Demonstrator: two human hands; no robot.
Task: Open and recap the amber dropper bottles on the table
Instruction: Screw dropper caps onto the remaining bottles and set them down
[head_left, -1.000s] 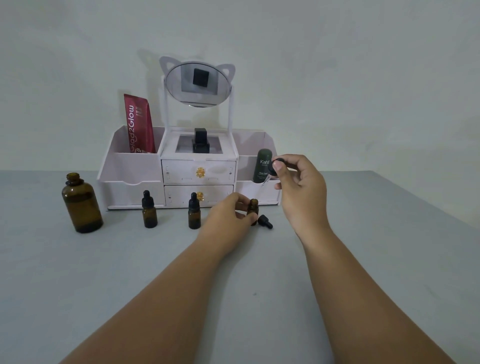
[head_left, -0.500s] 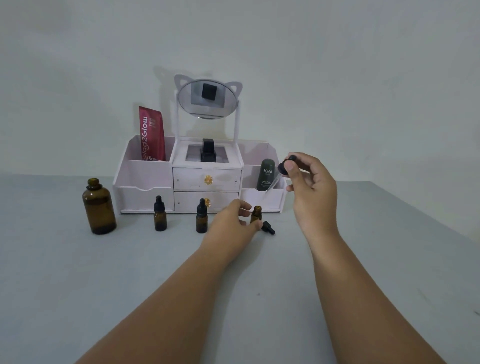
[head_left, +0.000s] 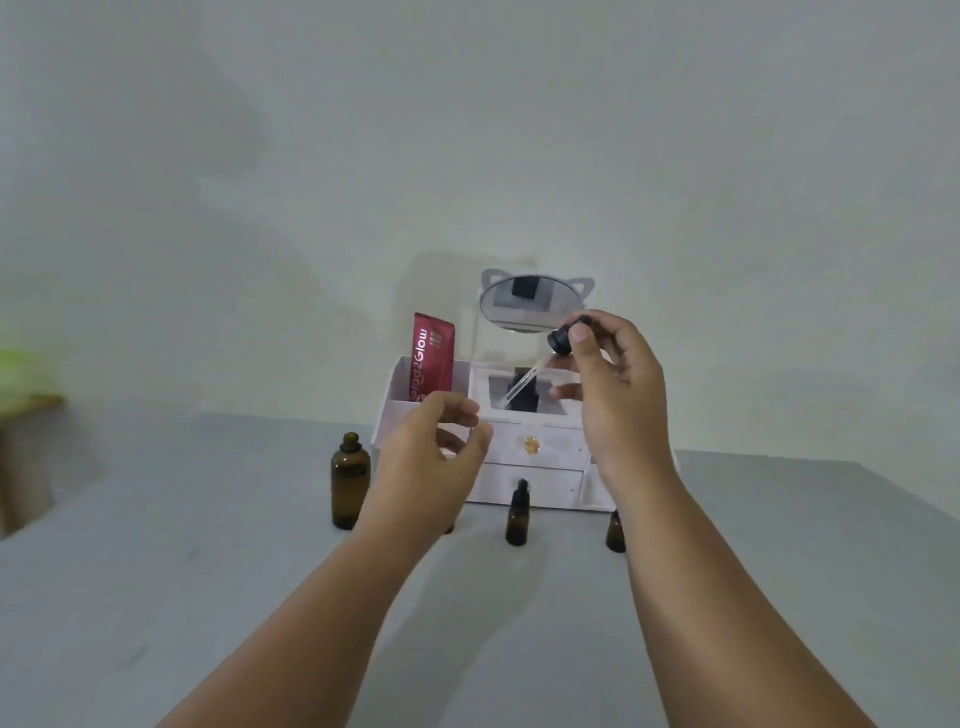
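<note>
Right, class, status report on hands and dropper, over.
Right hand pinches dropper, raised. Left hand open, empty. One small bottle partly behind right forearm.

Grey table (head_left: 156, 571): matte top, fills the lower view, its far edge running roughly level. Behind the table: plain pale wall (head_left: 467, 130), with soft grey shadows low down, just above the table's far edge. Left of the table, at the frame edge: a brown wooden piece of furniture (head_left: 21, 415), blurred, with something lime green (head_left: 13, 364) on top. Light dim, cool and even.
</note>
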